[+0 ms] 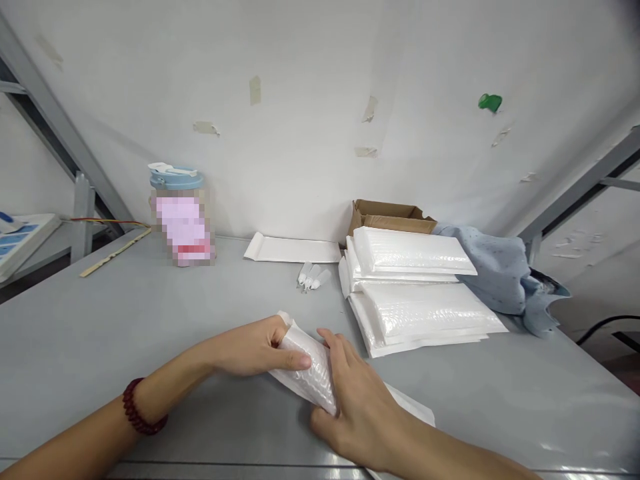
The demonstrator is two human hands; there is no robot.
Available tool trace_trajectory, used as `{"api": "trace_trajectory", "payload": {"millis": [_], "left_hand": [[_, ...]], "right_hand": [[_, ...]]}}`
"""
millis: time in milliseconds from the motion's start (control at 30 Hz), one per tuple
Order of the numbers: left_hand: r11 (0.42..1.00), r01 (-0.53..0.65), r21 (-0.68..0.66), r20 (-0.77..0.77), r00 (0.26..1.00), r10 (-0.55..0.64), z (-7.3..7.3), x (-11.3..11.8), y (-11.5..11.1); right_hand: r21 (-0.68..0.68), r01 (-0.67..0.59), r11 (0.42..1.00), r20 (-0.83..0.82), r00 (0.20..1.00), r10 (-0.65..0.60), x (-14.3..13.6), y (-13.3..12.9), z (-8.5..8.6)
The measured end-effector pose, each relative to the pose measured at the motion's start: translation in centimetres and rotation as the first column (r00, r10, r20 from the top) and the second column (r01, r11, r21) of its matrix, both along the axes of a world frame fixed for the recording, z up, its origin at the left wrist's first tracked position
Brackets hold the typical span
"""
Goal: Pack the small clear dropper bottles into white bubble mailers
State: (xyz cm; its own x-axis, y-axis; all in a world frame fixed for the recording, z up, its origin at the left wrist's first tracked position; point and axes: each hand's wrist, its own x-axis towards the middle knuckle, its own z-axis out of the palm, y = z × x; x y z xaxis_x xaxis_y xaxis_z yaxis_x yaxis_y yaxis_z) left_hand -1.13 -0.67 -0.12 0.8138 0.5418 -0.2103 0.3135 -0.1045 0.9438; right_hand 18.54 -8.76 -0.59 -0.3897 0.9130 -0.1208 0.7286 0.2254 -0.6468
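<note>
A white bubble mailer (307, 367) is held low over the table, bulging between both hands. My left hand (263, 350) grips its far left end, thumb on top and the other fingers hidden behind or inside it. Around the mailer's right side wraps my right hand (363, 400), thumb below and fingers above. A flat white piece (413, 403) sticks out past the right wrist; I cannot tell whether it belongs to the same mailer. Several small white tubes with pointed tips (312, 275) lie just beyond the hands.
To the right stand piled white bubble mailers (435, 313), with an open cardboard box (395, 217) behind and a bluish cloth (493, 267) beside. One flat mailer (300, 250) lies near the wall. At the back left are a blue-lidded container (176, 179) and a thin strip (115, 253).
</note>
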Motion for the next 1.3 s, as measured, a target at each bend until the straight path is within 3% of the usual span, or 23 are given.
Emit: {"api": "trace_trajectory", "payload": {"millis": [67, 167, 300, 367, 400, 433, 467, 533, 567, 633, 767, 967, 1133, 1233, 1300], "left_hand": [[1.0, 0.014, -0.024, -0.005, 1.0, -0.014, 0.4, -0.1, 0.3], [0.962, -0.191, 0.193, -0.052, 0.977, 0.205, 0.8, -0.4, 0.8], [0.766, -0.402, 0.502, 0.101, 0.906, 0.41, 0.5, -0.1, 1.0], [0.656, -0.556, 0.511, 0.189, 0.816, 0.546, 0.1, 0.2, 0.9], [0.633, -0.631, 0.448, 0.205, 0.762, 0.615, 0.0, 0.3, 0.9], [0.652, -0.68, 0.337, 0.195, 0.727, 0.658, -0.1, 0.3, 0.8], [0.707, -0.682, 0.188, 0.169, 0.731, 0.661, -0.2, 0.4, 0.7], [0.831, -0.542, -0.127, 0.14, 0.819, 0.556, -0.1, 0.4, 0.6], [0.86, -0.453, -0.234, 0.158, 0.856, 0.493, -0.1, 0.4, 0.5], [0.875, -0.366, -0.316, 0.213, 0.872, 0.441, 0.0, 0.6, 0.3], [0.868, -0.43, -0.247, 0.255, 0.836, 0.486, 0.1, 1.2, -0.1], [0.834, -0.44, -0.333, 0.185, 0.837, 0.515, 0.7, 1.6, -0.5], [0.906, -0.414, -0.087, 0.15, 0.893, 0.423, 0.3, 1.5, -0.7], [0.886, -0.46, 0.06, 0.134, 0.883, 0.449, -0.1, 1.5, -0.7], [0.881, -0.469, 0.063, 0.14, 0.878, 0.457, -0.2, 1.5, -0.7]], "right_hand": [[-0.026, 0.003, 1.0, -0.079, 0.997, -0.005, 0.3, 0.3, 0.0], [-0.139, 0.038, 0.99, -0.329, 0.941, -0.082, 0.7, 1.2, 0.0], [-0.382, 0.022, 0.924, -0.591, 0.763, -0.263, 0.7, 2.5, -0.2], [-0.444, 0.04, 0.895, -0.626, 0.701, -0.341, 0.6, 2.8, -0.3], [-0.453, 0.056, 0.89, -0.642, 0.671, -0.37, 0.5, 3.0, -0.4], [-0.455, 0.068, 0.888, -0.662, 0.64, -0.389, 0.5, 3.0, -0.4], [-0.456, 0.071, 0.887, -0.68, 0.615, -0.399, 0.4, 3.0, -0.4], [-0.454, 0.064, 0.889, -0.702, 0.589, -0.401, 0.4, 3.1, -0.5], [-0.454, 0.055, 0.889, -0.709, 0.582, -0.398, 0.4, 3.1, -0.5], [-0.452, 0.052, 0.89, -0.725, 0.56, -0.401, 0.5, 3.1, -0.4], [-0.429, 0.072, 0.9, -0.757, 0.515, -0.402, 0.5, 3.5, -0.4], [-0.355, 0.069, 0.932, -0.799, 0.495, -0.341, 0.5, 3.6, -0.5], [-0.318, 0.122, 0.94, -0.782, 0.527, -0.332, 0.4, 3.6, -0.6], [-0.345, 0.122, 0.931, -0.761, 0.544, -0.354, 0.4, 3.8, -0.8], [-0.36, 0.123, 0.925, -0.75, 0.551, -0.366, 0.4, 3.8, -0.7]]}}
